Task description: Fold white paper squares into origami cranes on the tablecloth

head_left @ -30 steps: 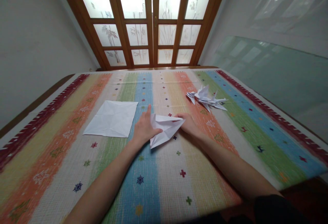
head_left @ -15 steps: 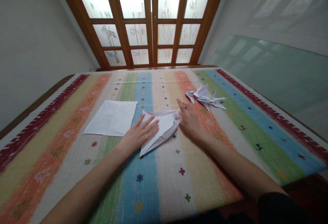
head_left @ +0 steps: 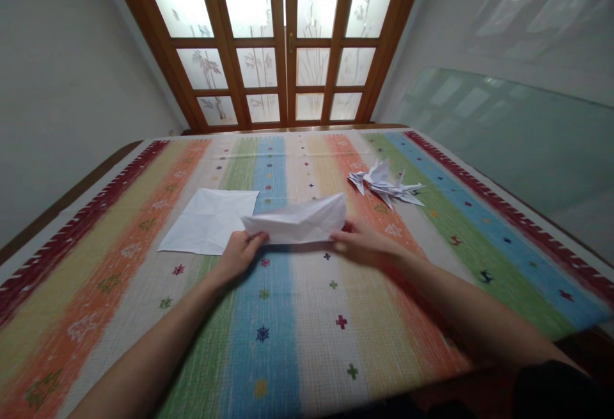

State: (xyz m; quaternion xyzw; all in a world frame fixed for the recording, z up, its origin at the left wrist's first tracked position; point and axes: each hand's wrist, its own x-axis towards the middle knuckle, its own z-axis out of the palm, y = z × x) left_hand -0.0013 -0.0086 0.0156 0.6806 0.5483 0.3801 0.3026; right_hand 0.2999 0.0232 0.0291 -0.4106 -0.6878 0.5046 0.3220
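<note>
A folded white paper (head_left: 300, 221) is held up a little above the striped tablecloth (head_left: 307, 316), its long edge running left to right. My left hand (head_left: 240, 254) pinches its lower left corner. My right hand (head_left: 367, 246) pinches its lower right corner. Both hands are closed on the paper, fingers partly hidden behind it.
A flat creased white sheet (head_left: 208, 221) lies just left of the held paper. Folded white paper figures (head_left: 384, 183) lie to the right, farther back. A wooden glass-paned door (head_left: 283, 41) stands beyond the table's far edge; walls close in on both sides.
The paper lay on the cloth under my flat left hand; now both hands have taken its ends and lifted it, turned so its long edge runs crosswise.
</note>
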